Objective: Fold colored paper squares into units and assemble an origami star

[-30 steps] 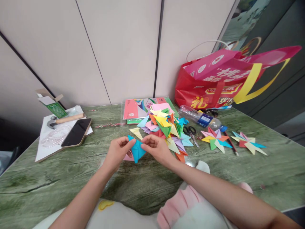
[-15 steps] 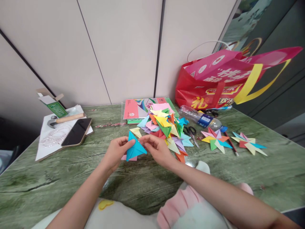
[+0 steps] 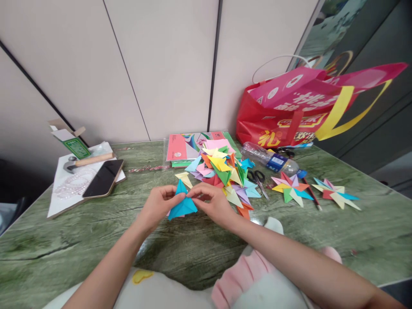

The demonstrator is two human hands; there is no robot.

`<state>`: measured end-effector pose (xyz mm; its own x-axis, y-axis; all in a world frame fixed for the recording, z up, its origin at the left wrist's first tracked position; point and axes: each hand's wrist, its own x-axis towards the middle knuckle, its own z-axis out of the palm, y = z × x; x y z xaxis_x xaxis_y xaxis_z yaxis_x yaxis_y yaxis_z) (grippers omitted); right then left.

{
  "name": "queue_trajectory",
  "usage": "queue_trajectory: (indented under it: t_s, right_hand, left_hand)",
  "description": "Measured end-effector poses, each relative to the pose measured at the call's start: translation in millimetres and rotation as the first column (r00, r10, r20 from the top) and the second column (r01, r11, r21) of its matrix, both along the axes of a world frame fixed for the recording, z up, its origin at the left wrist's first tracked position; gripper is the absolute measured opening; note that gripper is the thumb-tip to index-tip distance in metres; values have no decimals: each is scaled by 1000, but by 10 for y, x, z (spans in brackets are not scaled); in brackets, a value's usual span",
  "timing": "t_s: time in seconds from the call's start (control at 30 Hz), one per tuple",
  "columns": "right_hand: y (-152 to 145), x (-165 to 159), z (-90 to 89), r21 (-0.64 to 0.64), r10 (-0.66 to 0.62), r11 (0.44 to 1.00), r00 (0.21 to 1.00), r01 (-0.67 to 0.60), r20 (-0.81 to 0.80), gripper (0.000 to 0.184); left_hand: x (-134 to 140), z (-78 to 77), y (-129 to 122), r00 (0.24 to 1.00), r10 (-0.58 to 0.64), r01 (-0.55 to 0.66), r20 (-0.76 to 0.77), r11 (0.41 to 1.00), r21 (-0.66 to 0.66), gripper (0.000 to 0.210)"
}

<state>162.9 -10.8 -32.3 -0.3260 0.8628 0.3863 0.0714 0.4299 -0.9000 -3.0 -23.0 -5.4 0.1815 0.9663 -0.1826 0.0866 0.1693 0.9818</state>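
A folded blue origami paper (image 3: 183,209) is held above the table in front of me. My left hand (image 3: 161,202) pinches it from the left, thumb across its face. From the right, my right hand (image 3: 210,201) pinches its upper right edge between thumb and fingertips. Just behind the hands lies a pale yellow folded piece (image 3: 184,179), and a pink piece shows slightly beneath the blue one. A heap of colourful folded paper pieces (image 3: 222,165) lies beyond my right hand.
Two paper stars (image 3: 292,189) lie to the right near a pencil (image 3: 313,194), scissors (image 3: 259,182) and a plastic bottle (image 3: 273,161). Behind stands a red bag (image 3: 283,124). At left are a phone (image 3: 103,178), a hammer (image 3: 90,161), beads (image 3: 74,182) and a small box (image 3: 74,143).
The blue paper has turned a little, its tip now pointing up between my hands. My right hand has moved slightly left, from beside the paper onto its edge.
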Motion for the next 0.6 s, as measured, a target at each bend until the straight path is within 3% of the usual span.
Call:
queue_trajectory:
  t_s: [0.2,0.33,0.6]
  right_hand:
    - [7,13,-3,72,-10,997,1000,9,10,14]
    - [3,17,-11,117,-8,993,999,4,36,12]
    - [0,18,-17,57,-10,998,999,8,43,11]
  left_hand:
    - [-18,41,-13,998,-59,59,1,998,8,21]
    - [-7,60,-14,998,-27,31,-59,997,70,18]
    - [9,85,-21,988,-11,32,-154,990,137,20]
